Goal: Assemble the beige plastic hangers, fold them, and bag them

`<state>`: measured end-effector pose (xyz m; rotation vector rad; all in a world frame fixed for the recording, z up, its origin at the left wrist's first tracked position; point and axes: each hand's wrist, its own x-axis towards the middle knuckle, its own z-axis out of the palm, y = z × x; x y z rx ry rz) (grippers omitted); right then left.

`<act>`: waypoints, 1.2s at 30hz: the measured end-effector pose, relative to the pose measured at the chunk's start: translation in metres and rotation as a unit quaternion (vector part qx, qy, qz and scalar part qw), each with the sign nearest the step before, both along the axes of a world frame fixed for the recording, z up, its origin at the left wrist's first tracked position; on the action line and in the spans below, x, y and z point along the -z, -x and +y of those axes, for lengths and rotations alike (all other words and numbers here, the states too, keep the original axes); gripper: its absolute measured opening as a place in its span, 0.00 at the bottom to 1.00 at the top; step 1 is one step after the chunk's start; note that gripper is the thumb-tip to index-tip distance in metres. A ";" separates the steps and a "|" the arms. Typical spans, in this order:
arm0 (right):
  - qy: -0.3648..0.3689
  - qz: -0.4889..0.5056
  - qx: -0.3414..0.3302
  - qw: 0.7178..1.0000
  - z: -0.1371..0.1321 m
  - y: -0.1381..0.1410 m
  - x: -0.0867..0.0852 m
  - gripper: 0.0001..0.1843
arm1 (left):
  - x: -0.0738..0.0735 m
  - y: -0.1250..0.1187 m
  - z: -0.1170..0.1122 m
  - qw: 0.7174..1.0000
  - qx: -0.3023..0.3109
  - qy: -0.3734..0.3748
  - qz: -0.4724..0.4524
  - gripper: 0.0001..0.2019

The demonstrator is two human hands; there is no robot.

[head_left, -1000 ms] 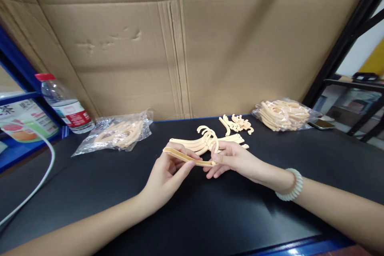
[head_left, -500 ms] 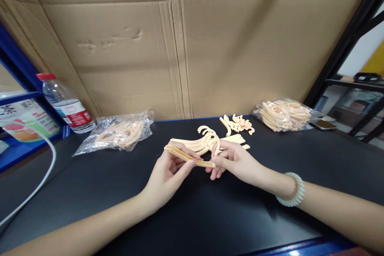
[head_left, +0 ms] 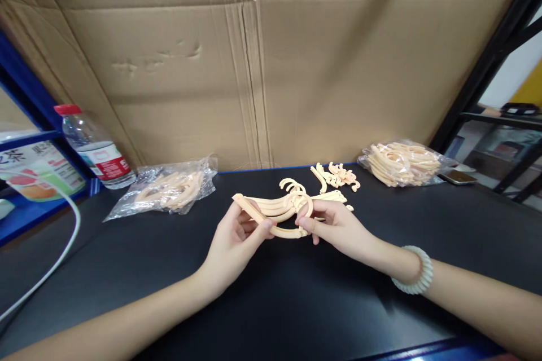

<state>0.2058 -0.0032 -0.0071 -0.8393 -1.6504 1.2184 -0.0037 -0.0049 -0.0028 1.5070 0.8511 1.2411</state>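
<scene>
My left hand (head_left: 232, 242) is closed on a beige plastic hanger arm (head_left: 285, 233), thumb in front and fingers behind. The arm runs from upper left down to a bend, then levels out toward the right. At its right end, my right hand (head_left: 341, 229) pinches a curved beige hanger hook (head_left: 310, 203) against it. Whether the two pieces are joined there, I cannot tell. Just behind my hands, more hanger arms (head_left: 271, 203) lie side by side, with several loose hooks (head_left: 292, 184) on top, partly hidden by my fingers.
Small beige S-shaped pieces (head_left: 339, 175) lie at the back of the black table (head_left: 279, 304). Clear bags of beige parts rest at left (head_left: 169, 189) and right (head_left: 402, 162). A water bottle (head_left: 99, 149), a phone (head_left: 458, 177) and a white cable (head_left: 68, 245) are near the sides.
The hanger arm has been turned in my hands, so its smooth outer side and bend now show instead of its hollow side. The hook has tilted with it.
</scene>
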 end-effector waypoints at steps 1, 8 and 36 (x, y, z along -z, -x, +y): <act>-0.007 -0.002 0.006 1.000 0.000 0.000 -0.001 0.17 | 0.000 0.000 0.001 1.000 -0.004 0.004 0.004 0.12; 0.045 0.033 -0.009 0.998 -0.002 0.000 -0.003 0.17 | -0.002 -0.002 0.001 0.999 -0.005 0.038 0.013 0.16; -0.408 -0.485 0.063 0.771 0.093 -0.092 -0.005 0.13 | 0.000 -0.007 -0.005 0.982 0.085 0.170 0.001 0.14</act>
